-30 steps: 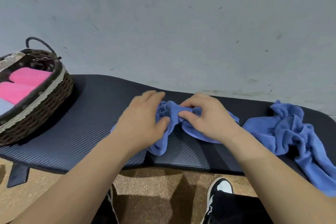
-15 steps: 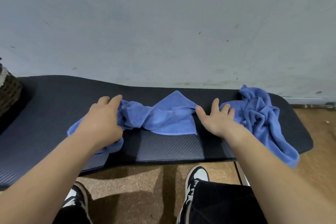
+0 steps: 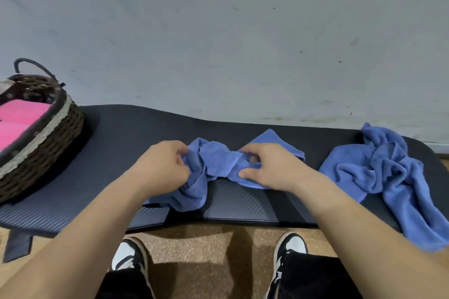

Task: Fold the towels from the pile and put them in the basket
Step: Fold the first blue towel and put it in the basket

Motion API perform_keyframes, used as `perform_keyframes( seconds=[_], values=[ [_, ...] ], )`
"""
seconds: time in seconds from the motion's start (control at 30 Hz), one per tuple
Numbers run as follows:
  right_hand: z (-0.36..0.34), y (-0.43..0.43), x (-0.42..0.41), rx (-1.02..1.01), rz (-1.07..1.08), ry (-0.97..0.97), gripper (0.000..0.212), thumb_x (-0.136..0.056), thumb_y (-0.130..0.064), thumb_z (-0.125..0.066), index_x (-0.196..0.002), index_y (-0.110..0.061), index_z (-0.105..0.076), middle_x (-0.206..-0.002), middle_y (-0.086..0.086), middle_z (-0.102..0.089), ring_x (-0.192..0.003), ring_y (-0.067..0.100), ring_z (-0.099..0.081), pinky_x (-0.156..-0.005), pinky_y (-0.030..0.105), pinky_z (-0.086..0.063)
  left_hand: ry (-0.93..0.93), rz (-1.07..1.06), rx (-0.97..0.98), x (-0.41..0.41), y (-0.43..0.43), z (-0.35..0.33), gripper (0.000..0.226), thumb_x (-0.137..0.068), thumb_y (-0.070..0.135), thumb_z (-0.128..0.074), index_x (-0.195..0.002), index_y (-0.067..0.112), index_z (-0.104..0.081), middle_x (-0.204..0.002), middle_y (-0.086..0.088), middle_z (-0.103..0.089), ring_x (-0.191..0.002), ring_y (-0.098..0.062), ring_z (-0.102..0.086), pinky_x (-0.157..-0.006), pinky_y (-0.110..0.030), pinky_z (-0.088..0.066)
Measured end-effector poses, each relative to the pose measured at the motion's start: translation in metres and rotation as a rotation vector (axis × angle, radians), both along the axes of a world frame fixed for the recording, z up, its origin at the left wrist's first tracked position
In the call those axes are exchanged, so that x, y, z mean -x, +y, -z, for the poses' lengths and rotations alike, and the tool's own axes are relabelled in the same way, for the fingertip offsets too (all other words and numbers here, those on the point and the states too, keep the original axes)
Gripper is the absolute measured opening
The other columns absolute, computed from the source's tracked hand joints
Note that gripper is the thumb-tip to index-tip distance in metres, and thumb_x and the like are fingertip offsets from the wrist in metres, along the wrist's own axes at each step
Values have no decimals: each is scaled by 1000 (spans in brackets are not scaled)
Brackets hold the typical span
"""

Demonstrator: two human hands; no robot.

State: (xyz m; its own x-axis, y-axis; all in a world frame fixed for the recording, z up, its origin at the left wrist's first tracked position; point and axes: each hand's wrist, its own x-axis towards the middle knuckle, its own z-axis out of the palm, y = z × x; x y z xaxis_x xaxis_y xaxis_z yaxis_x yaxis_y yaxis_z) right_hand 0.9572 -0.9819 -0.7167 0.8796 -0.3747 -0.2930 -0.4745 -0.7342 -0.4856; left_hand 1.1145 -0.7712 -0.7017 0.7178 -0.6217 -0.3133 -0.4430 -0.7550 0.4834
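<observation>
While both hands work at the middle of the black bench (image 3: 109, 153), the left hand (image 3: 160, 170) is closed on a bunched end of the blue towel (image 3: 218, 160) and the right hand (image 3: 269, 167) pinches its other end. It looks light, soft and limp, likely best held by its corners. Bare padding lies open between the towel and the wicker basket (image 3: 48, 133) holding pink towels (image 3: 21, 111); the blue pile (image 3: 379, 167) spills over the front edge at right.

A plain blue terry towel (image 3: 218, 160) and a blue crumpled towel pile (image 3: 379, 167) are seen on a black ribbed foam mat (image 3: 116, 143); pink folded towels (image 3: 21, 114) are seen in a dark brown woven wicker basket (image 3: 56, 128) with a beige rim band.
</observation>
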Motion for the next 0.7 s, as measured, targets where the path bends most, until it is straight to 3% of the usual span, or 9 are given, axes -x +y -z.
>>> perform_keyframes(
  seconds=[0.07, 0.13, 0.2, 0.3, 0.37, 0.43, 0.5, 0.6, 0.7],
  values=[
    [2, 0, -6, -35, 7, -15, 35, -85, -36, -76, -117, -24, -68, -77, -12, -60, -74, 6, -58, -71, 29, -48, -47, 21, -35, 4, -1, 5, 13, -91, 32, -62, -85, 21, -66, -69, 3, -67, -69, -16, -64, -58, -29, -46],
    [0, 0, -9, -80, 12, -50, 19, -81, -33, -78, -92, -21, -67, -72, 1, -65, -63, 8, -55, -67, 35, -51, -102, 41, -29, 11, -7, 9, 41, -89, 53, -67, -64, 22, -59, -62, 3, -62, -61, -9, -59, -51, -23, -37],
    [-5, 1, -8, -112, 2, -112, 18, -81, -29, -78, -81, -18, -63, -73, 4, -68, -59, 7, -53, -60, 31, -48, -114, 82, -36, 15, -12, 11, 43, -84, 59, -71, -64, 22, -61, -67, 3, -65, -61, -7, -59, -50, -22, -36],
    [-12, -2, -5, -167, 17, -205, 17, -83, -22, -72, -77, -16, -57, -63, -4, -59, -53, 5, -46, -53, 22, -40, -92, 182, -158, 16, -14, 16, 19, -80, 32, -74, -88, 15, -70, -76, -2, -69, -67, -19, -64, -54, -27, -40],
    [-17, -9, -4, -256, 38, -240, 25, -84, -24, -76, -77, -14, -53, -63, -7, -54, -56, 7, -45, -55, 23, -40, -141, 193, -241, 13, -11, 18, 8, -74, 16, -66, -80, 16, -62, -72, 1, -62, -63, -20, -56, -54, -28, -38],
    [-24, -15, -1, -415, 42, -245, 37, -80, -31, -85, -76, -16, -52, -66, -5, -55, -62, 12, -47, -58, 26, -40, -151, 198, -249, 6, -7, 14, 18, -78, 11, -59, -69, 16, -44, -70, 4, -50, -65, -20, -46, -57, -27, -35],
    [-36, -19, 4, -531, 59, -206, 37, -75, -32, -92, -74, -20, -57, -67, -4, -59, -62, 13, -51, -58, 26, -41, -100, 182, -178, -4, 1, 4, 29, -89, 13, -57, -64, 16, -43, -68, 4, -53, -65, -22, -50, -57, -29, -37],
    [-51, -25, 13, -482, 94, -154, 15, -84, -33, -85, -82, -22, -75, -83, -7, -77, -75, 14, -70, -73, 33, -57, -105, 102, -73, -15, 19, -10, 33, -97, 19, -54, -65, 14, -48, -66, -2, -58, -67, -25, -56, -60, -34, -43],
    [-56, -32, 19, -290, 245, -226, 22, -90, -44, -76, -84, -23, -79, -86, -2, -79, -86, 19, -74, -83, 41, -59, -198, 45, -41, -20, 30, -27, 28, -97, 18, -50, -70, 11, -51, -69, -5, -62, -73, -29, -60, -64, -39, -48]
  ],
)
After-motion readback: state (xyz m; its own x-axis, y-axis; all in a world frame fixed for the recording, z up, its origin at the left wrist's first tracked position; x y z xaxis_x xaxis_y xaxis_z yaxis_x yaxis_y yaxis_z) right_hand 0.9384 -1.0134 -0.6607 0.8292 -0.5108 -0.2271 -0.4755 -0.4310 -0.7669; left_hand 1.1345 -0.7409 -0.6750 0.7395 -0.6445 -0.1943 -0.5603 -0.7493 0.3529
